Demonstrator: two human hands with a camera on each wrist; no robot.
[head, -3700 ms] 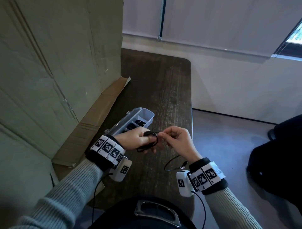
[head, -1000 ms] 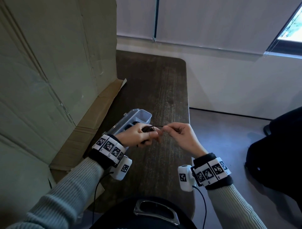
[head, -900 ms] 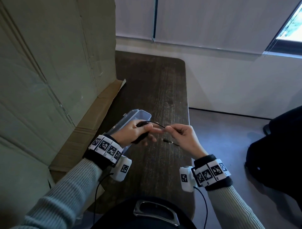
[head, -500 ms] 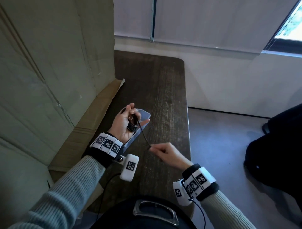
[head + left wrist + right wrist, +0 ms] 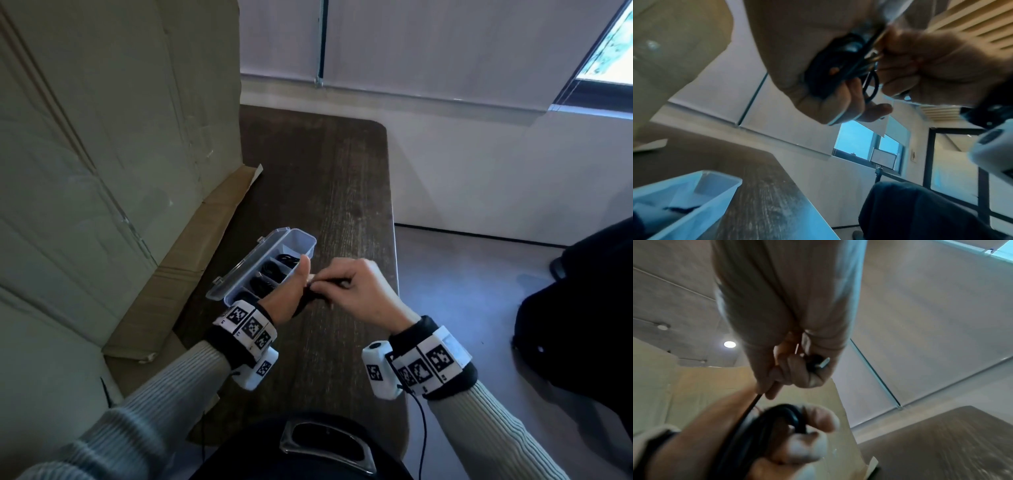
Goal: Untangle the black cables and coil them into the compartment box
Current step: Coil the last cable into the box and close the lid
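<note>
My left hand [image 5: 291, 291] holds a small coil of black cable [image 5: 830, 71] wound round its fingers, thumb up, just right of the clear compartment box [image 5: 301, 240]. My right hand [image 5: 346, 287] meets it and pinches the cable's free end [image 5: 756, 399], with the plug's metal tip [image 5: 823, 364] showing in its curled fingers. In the right wrist view the black coil [image 5: 760, 426] lies across my left fingers. Several of the box's compartments hold coiled black cables [image 5: 274, 270]; the far end compartment looks bare. The box lid [image 5: 246, 263] stands open on its left.
The box sits on a dark wood table [image 5: 335, 192] whose right edge runs close beside my right hand. A large cardboard sheet [image 5: 102, 154] leans along the left, its flap lying on the table. A dark bag or seat [image 5: 582, 308] is on the floor at right.
Half a second ago my left hand was raised over the box and my right hand pulled the cable taut toward me. Now both hands meet beside the box, the free end short.
</note>
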